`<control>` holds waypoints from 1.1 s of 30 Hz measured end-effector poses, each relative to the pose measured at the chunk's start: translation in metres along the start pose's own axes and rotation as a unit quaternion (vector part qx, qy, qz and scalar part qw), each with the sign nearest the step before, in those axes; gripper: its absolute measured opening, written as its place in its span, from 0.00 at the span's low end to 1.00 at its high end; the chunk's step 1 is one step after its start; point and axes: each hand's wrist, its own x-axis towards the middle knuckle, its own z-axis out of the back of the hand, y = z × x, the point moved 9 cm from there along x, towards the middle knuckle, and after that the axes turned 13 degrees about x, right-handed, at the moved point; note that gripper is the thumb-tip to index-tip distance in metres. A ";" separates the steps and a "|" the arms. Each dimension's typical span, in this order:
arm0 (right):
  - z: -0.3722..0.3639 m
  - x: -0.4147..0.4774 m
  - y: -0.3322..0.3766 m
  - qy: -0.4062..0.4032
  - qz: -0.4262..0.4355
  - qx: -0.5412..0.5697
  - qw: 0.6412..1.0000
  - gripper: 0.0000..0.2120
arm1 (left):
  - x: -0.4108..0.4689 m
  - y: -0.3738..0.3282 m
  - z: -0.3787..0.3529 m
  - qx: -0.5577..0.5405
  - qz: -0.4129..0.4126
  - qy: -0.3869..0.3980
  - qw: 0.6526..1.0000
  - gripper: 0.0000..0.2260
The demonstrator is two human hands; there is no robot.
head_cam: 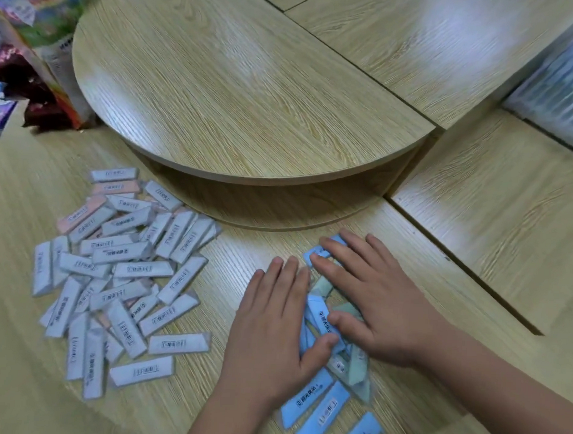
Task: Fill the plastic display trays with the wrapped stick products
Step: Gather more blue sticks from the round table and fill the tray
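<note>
Surface: pale wood-grain boards [506, 208]; raised round shelf [234, 85] at 12 o'clock.
Left hand [275, 320]: flat, released, thumb against blue sticks [304, 402].
Right hand [370, 301]: flat, pressing blue sticks, 5 o'clock.
Grey pile [124, 276]: 9 o'clock.
Packaging [35, 29]: 10 o'clock.

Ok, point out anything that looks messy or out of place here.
The grey and pink wrapped sticks lie in a loose heap on the left, crossing at all angles. The blue and green sticks are jumbled too, partly under the left hand and right hand. None is lined up.
</note>
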 end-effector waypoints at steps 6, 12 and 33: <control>0.000 -0.029 0.002 -0.006 -0.004 0.058 0.998 0.37 | -0.025 -0.007 0.018 -0.060 -0.029 -0.077 0.995 0.45; -0.010 -0.026 0.001 0.046 0.019 -0.016 0.999 0.50 | -0.065 -0.022 -0.006 0.010 -0.009 -0.031 0.999 0.57; 0.001 -0.025 0.011 -0.083 -0.010 0.038 0.996 0.30 | -0.036 -0.001 -0.006 -0.026 0.075 -0.029 0.996 0.50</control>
